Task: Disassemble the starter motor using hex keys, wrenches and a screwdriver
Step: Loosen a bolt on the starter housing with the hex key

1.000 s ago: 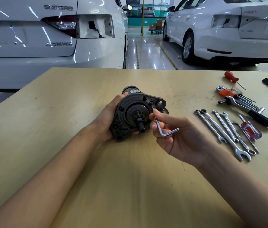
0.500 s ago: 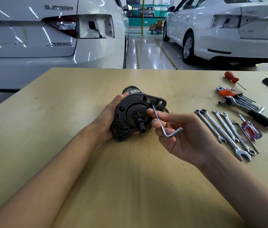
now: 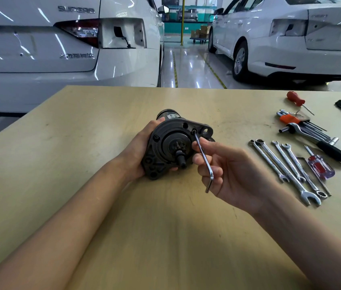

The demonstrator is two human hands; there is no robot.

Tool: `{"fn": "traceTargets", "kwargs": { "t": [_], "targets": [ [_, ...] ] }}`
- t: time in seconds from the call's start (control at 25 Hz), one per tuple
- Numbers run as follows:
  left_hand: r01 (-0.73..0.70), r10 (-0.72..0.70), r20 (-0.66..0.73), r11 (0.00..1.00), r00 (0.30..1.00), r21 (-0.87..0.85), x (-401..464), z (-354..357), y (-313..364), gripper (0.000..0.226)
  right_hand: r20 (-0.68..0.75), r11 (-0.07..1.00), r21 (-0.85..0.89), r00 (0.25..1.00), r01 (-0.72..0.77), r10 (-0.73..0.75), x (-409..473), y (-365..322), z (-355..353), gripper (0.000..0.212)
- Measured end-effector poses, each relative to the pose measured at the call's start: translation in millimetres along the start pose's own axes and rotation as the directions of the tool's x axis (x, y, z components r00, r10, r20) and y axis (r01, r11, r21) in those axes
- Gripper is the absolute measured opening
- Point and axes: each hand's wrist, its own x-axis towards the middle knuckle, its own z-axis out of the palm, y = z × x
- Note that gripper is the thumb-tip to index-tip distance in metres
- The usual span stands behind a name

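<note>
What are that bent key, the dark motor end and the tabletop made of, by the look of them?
The hex key looks like bright plated steel: silvery, with sharp glints. The starter motor end housing seems to be cast metal with a matte dark finish, though dark plastic cannot be ruled out. The table looks like pale wood or laminate board: flat, yellowish, with scuffs and a faint sheen.

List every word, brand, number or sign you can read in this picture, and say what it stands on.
"SUPERB": raised lettering on the left white car.
Chinese badge lower on that car: too blurred to read.
Label on the starter motor: too small to read.
Right white car's badge: unreadable.
</note>
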Motion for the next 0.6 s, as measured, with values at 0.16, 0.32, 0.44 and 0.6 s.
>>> {"fn": "traceTargets", "kwargs": {
  "t": [0.16, 0.32, 0.44, 0.6],
  "targets": [
    [-0.012, 0.012, -0.004, 1.000, 1.000, 0.006, 2.0, -1.5, -0.9, 0.054, 0.001, 0.999, 0.044, 1.000, -0.002, 0.002, -2.3, -3.7, -1.2, 0.027],
    [-0.003, 0.004, -0.014, 0.999, 1.000, 0.035, 0.5, -2.2, 1.4, 0.053, -0.027, 0.999, 0.051, 1.000, 0.007, -0.005, -1.1, -2.0, -1.3, 0.022],
    [-0.004, 0.115, -0.260, 0.921, 0.959, 0.390, 0.6, -3.2, 13.5, 0.056, -0.015, 1.000, 0.026, 1.000, 0.017, -0.016, 0.6, 0.4, -0.5, 0.025],
    [-0.244, 0.566, -0.325, 0.707, 0.758, 0.663, -2.9, 9.3, 29.9, 0.065, -0.022, 1.000, -0.002, 0.999, 0.025, -0.025, -0.1, 0.9, -0.2, 0.026]
  ]
}}
